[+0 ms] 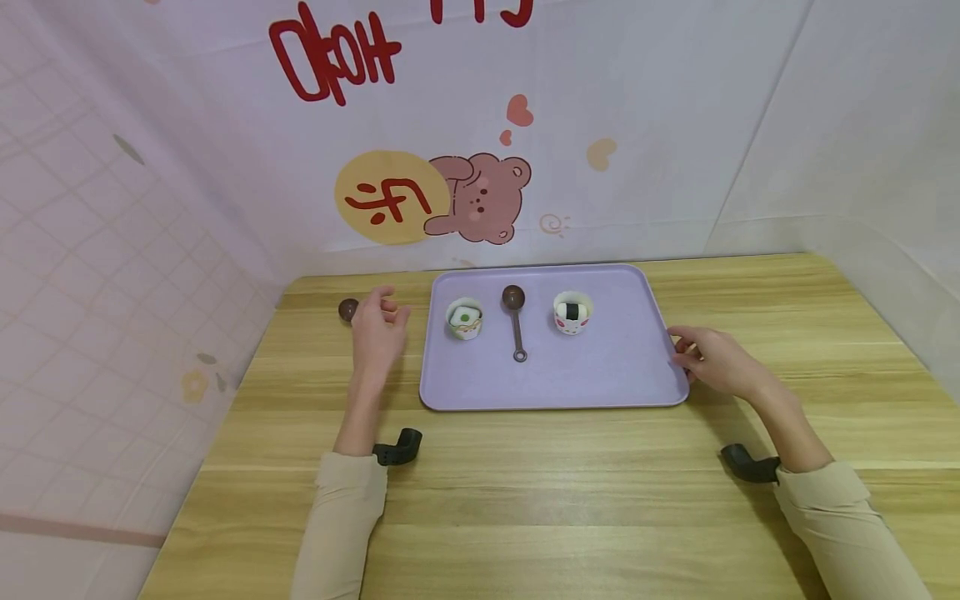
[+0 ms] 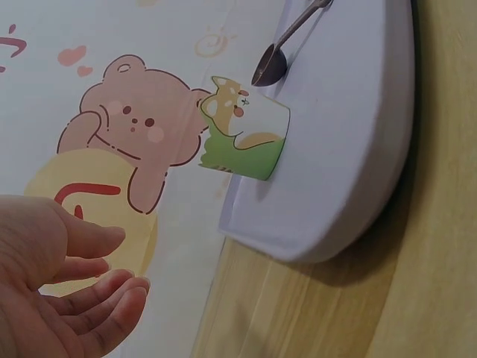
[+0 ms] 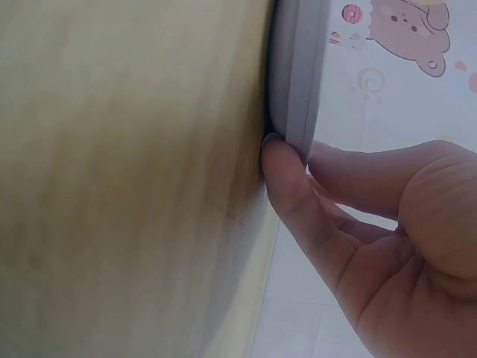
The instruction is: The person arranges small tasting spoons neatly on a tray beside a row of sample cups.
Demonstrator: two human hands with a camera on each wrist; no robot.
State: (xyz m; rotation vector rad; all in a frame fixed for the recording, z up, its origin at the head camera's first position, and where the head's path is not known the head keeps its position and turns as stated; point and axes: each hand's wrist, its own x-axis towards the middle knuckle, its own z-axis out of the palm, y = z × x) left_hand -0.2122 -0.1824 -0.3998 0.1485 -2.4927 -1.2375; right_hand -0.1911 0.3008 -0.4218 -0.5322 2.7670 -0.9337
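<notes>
My right hand (image 1: pixel 716 360) pinches the right edge of a lavender tray (image 1: pixel 600 375), thumb and fingers on its rim (image 3: pixel 298 112). On the tray a brown measuring spoon (image 1: pixel 516 325) lies between two small paper cups. The left cup (image 1: pixel 467 331), with a dog print (image 2: pixel 250 138), holds a white piece with a green dot. In the right cup (image 1: pixel 570 327) sits a white piece with a black band. My left hand (image 1: pixel 377 333) is apart from the tray's left side, fingers loosely bent around nothing. Beside it shows the brown bowl of another spoon (image 1: pixel 348 310), its remainder hidden by the hand.
The tray lies on a wood-grain table (image 1: pixel 540 500) near its back edge. A white printed cloth (image 1: pixel 637 100) hangs behind the table, and a pale cloth (image 1: pixel 112 292) borders the left side. Black wrist mounts (image 1: pixel 401 447) stick out at both sleeves.
</notes>
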